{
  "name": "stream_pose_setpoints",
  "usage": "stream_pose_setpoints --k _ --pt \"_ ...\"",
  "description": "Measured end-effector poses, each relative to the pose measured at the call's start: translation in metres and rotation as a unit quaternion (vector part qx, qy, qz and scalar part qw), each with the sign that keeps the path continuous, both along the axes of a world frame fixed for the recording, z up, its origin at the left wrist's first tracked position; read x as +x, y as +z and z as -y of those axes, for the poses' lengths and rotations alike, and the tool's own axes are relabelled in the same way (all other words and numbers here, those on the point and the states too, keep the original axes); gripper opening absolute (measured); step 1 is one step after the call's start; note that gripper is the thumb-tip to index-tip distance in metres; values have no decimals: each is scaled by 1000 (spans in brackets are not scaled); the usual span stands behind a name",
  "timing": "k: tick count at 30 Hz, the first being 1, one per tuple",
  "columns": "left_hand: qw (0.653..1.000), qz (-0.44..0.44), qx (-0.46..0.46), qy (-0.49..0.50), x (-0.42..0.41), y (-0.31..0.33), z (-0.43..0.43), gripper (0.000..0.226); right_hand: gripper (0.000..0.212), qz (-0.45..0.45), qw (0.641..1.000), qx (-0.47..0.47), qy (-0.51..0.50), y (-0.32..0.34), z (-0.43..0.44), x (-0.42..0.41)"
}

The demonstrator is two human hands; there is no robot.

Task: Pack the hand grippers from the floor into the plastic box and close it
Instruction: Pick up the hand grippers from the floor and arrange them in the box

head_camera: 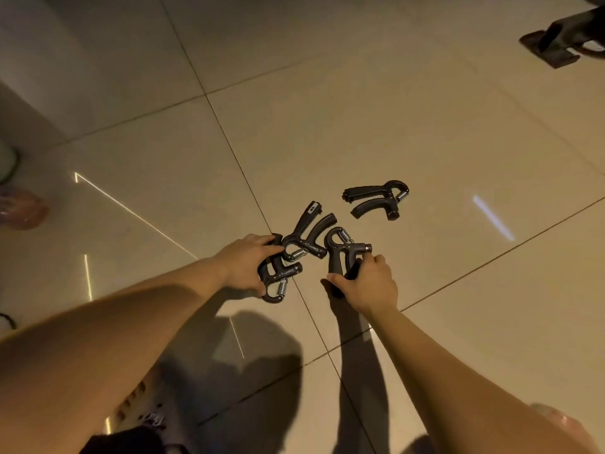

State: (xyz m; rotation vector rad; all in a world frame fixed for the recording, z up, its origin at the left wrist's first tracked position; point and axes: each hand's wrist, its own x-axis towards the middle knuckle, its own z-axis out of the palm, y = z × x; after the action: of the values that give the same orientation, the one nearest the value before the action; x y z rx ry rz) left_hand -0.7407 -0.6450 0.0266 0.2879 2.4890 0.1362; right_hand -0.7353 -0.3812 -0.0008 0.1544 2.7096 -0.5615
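Several black hand grippers with steel springs are on the beige tiled floor. My left hand [245, 260] is closed around the handles of one hand gripper [278, 280], whose spring end points toward me. My right hand [371, 283] grips the handles of another hand gripper [343, 253], its spring loop pointing away from me. Between the two hands lies a third hand gripper [307, 234], handles pointing away, touching the ones I hold. A fourth hand gripper [376, 199] lies apart at the upper right. No plastic box is in view.
A dark sandal on another person's foot [563, 40] is at the top right corner. A pinkish object [23, 208] and a pale rounded thing [6, 162] sit at the left edge. My own sandalled foot [144, 407] is below my left arm.
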Motion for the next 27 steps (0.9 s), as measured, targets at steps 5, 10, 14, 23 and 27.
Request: stream_pose_setpoints --k 5,10,14,23,27 --pt "998 -47 -31 -35 11 -15 9 112 78 -17 996 87 32 -10 16 1" --pt "988 -105 -83 -70 27 -22 16 101 59 -5 993 102 56 -7 14 -2" --pt "989 -116 -79 -55 28 -21 13 67 57 -2 990 124 66 -6 5 1" --pt "992 -102 -78 5 50 -29 6 66 47 -14 985 152 82 -11 -12 26" --pt "995 -69 -64 12 65 -31 -1 64 43 -42 978 174 110 -15 -19 40"
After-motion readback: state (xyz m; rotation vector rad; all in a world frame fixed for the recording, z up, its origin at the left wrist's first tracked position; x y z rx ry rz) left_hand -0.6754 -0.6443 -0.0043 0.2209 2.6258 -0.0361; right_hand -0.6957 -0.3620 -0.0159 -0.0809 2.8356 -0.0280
